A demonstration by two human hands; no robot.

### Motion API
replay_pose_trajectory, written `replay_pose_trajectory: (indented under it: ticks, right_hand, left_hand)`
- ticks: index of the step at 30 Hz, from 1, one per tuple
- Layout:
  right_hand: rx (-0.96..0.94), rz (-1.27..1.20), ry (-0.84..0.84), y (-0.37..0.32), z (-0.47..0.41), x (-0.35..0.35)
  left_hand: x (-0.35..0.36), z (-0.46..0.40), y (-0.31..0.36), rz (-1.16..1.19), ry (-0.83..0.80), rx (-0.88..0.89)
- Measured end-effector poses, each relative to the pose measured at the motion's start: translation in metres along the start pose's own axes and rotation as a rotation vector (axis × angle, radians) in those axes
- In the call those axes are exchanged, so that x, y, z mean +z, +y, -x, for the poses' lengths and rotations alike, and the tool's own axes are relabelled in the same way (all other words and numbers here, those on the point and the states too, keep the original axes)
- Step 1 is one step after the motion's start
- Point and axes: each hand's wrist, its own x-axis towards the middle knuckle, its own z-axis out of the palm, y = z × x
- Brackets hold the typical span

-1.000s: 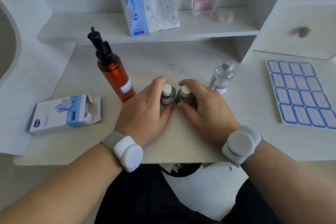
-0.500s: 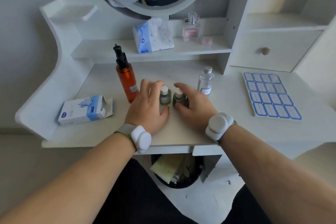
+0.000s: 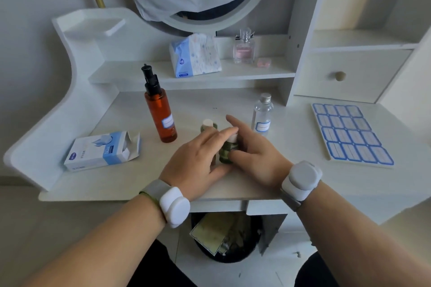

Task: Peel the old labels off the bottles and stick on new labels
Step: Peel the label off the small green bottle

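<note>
- Right hand grips the small green bottle at frame centre; left hand has its fingers spread loosely against that bottle's cap, gripping nothing I can make out.
- A second green bottle stands just behind, partly hidden.
- My read: picking a bottle to strip; next comes finding a label edge to lift.
- Amber pump bottle and clear bottle already carry blue-bordered labels, apparently blank.
- Label sheet lies right of frame, blank.
- Box at left: printing unreadable.

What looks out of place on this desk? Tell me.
The blue-and-white carton at the left lies on its side, end flaps hanging open. Every bottle stands upright; nothing has spilled. The label sheet lies flat.
</note>
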Motion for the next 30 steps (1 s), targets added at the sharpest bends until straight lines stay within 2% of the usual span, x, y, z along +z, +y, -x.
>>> replay_pose_trajectory:
  ticks: [6, 20, 23, 30]
  right_hand:
    - [-0.159, 0.150, 0.071, 0.002, 0.006, 0.001]
    - [-0.151, 0.111, 0.145, 0.008, 0.004, 0.007]
    - [-0.102, 0.075, 0.137, 0.009, 0.004, 0.006]
    - [-0.027, -0.175, 0.132, 0.009, 0.001, -0.006]
  left_hand:
    - [0.001, -0.001, -0.004, 0.128, 0.095, -0.129]
    - [-0.001, 0.000, -0.006, 0.078, 0.151, -0.149]
    - [-0.001, 0.001, -0.005, 0.113, 0.169, -0.156]
    - [-0.001, 0.001, -0.003, 0.185, 0.150, -0.137]
